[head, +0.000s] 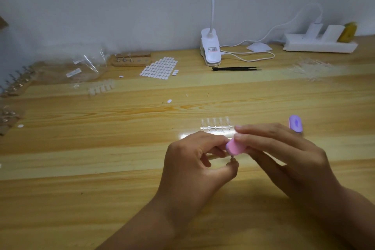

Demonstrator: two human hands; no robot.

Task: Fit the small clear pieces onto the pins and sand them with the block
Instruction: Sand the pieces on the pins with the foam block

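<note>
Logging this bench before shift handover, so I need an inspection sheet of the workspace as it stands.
Surface: wooden table, light glare near the hands.
Job's things: pink block above a pin; strip of clear pieces behind; purple block at right.
Clutter: sticker sheet, black tweezers, plastic bags, wooden pin racks.
Grippers: left hand pinches the pin; right hand holds the pink block.
Cables: white lamp cable lies towards the power strip.
Surroundings: clip lamp, plain grey wall.
</note>
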